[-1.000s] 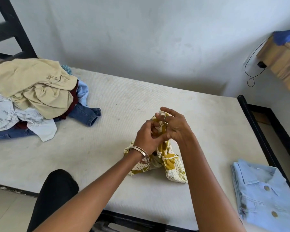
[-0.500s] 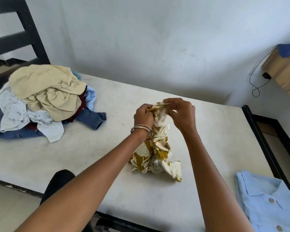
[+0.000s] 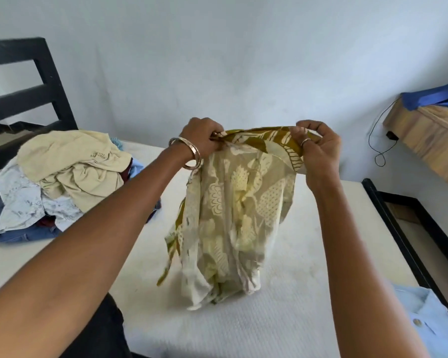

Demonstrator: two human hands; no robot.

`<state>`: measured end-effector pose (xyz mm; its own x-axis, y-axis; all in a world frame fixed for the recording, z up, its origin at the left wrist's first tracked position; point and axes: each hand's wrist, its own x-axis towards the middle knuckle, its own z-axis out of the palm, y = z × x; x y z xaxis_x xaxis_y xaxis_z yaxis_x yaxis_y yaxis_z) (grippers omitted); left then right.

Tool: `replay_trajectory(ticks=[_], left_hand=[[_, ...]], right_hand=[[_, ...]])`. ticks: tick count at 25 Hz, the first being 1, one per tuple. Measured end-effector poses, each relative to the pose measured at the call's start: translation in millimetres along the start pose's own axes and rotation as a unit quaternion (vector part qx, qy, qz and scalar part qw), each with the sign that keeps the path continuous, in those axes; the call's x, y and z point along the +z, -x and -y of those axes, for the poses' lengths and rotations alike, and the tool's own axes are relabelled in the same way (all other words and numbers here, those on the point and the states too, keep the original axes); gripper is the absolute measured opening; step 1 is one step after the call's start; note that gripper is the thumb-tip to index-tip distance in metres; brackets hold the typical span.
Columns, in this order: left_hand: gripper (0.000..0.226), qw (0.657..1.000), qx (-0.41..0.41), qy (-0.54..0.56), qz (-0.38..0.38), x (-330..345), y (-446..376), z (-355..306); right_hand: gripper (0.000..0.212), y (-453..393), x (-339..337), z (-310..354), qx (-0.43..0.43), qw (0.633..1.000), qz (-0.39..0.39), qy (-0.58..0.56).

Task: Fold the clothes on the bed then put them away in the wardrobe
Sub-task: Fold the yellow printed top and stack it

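A mustard and cream leaf-print garment (image 3: 233, 210) hangs spread out above the white mattress (image 3: 308, 254), its lower end bunched on the bed. My left hand (image 3: 203, 138) grips its top edge at the left, a bangle on the wrist. My right hand (image 3: 318, 146) pinches the same edge at the right, so the cloth is stretched between both hands. A heap of unfolded clothes (image 3: 62, 171), with a beige top uppermost, lies at the bed's far left. A folded light blue shirt (image 3: 429, 329) rests at the near right corner.
A black bed frame (image 3: 398, 228) edges the mattress on the right, and a black headboard (image 3: 29, 94) stands at the left. A wooden shelf (image 3: 429, 135) with blue cloth juts from the right wall, a black cable hanging below it. My dark-clad knee (image 3: 98, 332) is at the near edge.
Both hands have risen and moved apart, lifting the print garment off the bed and opening it out from a bunched lump into a hanging sheet.
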<state>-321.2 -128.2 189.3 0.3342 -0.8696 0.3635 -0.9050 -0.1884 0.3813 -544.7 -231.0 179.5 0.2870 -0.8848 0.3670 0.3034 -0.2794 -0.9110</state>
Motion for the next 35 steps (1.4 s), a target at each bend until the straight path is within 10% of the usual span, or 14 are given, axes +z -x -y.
replay_trajectory(ticks=[4,10,17,26,35], left_hand=[[0.018,0.964,-0.105,0.115,-0.215,4.9,7.9,14.1],[0.01,0.921,-0.248,0.297,-0.039,60.1,53.8,87.7],[0.01,0.899,-0.323,0.292,0.037,136.3,114.7,117.4],[0.019,0.864,-0.319,0.302,0.248,203.2,154.7,120.5],[0.03,0.886,-0.333,0.307,0.099,224.8,144.0,150.1]], right_hand=[[0.006,-1.5,2.3,0.7,-0.059,0.994,-0.063,-0.066],[0.031,12.6,-43.3,-82.4,0.09,0.936,-0.067,0.332],[0.043,74.1,-96.2,-141.2,0.338,0.901,0.182,0.204],[0.024,91.3,-98.1,-200.7,0.344,0.832,0.126,0.416],[0.019,89.8,-110.1,-232.3,0.353,0.848,0.092,0.385]])
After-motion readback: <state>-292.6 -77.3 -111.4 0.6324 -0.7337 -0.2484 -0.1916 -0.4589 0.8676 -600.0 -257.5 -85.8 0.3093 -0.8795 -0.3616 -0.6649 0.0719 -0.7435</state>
